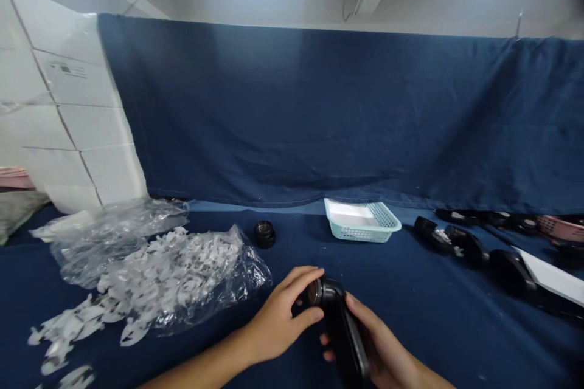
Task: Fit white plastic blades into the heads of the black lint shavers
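Note:
My right hand (381, 349) is wrapped around the handle of a black hand-held device (343, 331) that lies tilted over the blue cloth-covered table (410, 298). My left hand (281, 315) curls around the device's round head, with thumb and fingers pinching its front ring (314, 293). A separate small black round part (264, 234) stands on the table beyond my hands.
A clear plastic bag of small white pieces (173, 276) lies at left, with loose pieces (68, 331) spilled near the front. A pale green basket (362, 219) sits at the back. Several black devices (474, 249) line the right. White boxes (68, 109) stack at far left.

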`<state>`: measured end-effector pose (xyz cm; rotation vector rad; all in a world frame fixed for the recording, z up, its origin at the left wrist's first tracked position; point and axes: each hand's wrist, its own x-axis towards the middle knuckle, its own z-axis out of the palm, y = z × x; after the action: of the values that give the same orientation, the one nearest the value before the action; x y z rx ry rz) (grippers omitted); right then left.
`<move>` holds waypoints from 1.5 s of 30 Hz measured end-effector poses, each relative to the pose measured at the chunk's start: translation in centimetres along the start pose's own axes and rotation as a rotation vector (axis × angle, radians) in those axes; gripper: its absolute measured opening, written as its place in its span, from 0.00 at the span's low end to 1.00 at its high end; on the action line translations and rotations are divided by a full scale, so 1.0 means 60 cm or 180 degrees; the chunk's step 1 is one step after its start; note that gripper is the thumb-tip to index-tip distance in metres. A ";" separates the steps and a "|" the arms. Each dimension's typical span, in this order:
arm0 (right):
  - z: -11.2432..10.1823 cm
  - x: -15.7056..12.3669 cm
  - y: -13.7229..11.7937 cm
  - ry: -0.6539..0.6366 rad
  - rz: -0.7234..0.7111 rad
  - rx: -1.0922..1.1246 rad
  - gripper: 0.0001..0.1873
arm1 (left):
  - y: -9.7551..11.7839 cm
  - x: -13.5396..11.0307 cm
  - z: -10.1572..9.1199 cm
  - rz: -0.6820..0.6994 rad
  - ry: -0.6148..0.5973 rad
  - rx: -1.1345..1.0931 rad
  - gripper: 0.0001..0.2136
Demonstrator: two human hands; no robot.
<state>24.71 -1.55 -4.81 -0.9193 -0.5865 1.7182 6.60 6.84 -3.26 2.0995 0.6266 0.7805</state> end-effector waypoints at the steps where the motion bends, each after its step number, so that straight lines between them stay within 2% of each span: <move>1: -0.001 0.008 -0.004 -0.0007 -0.0209 -0.0043 0.23 | -0.007 0.007 0.003 -0.0008 0.0053 -0.0058 0.25; 6: -0.028 0.056 -0.012 -0.0098 -0.0758 -0.0276 0.28 | -0.036 0.028 0.007 -0.0142 0.0347 -0.0007 0.24; 12: -0.037 0.070 -0.014 -0.0130 -0.0737 -0.0430 0.29 | -0.044 0.022 -0.004 -0.0231 0.0228 0.0206 0.23; 19: -0.029 0.065 -0.018 -0.0076 -0.0813 -0.0590 0.33 | -0.054 0.017 -0.001 -0.0413 0.0443 0.0134 0.26; 25: -0.047 0.070 -0.010 -0.0371 -0.0846 -0.0555 0.32 | -0.057 0.012 0.001 -0.0151 0.0390 0.0381 0.23; 30: -0.063 0.076 -0.007 -0.0584 -0.0724 -0.0450 0.31 | -0.080 0.002 0.013 0.0062 0.0540 0.0649 0.17; 36: -0.064 0.076 -0.005 -0.0535 -0.0720 -0.0504 0.31 | -0.091 0.000 0.016 0.0199 0.0434 0.0965 0.14; 45: -0.062 0.073 -0.005 -0.0461 -0.0828 -0.0577 0.30 | -0.077 0.001 0.015 0.0528 0.0233 0.1570 0.18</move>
<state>27.25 2.47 -8.07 -0.8077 -0.9289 1.5217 6.54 9.02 -7.43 2.6076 0.7494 0.8626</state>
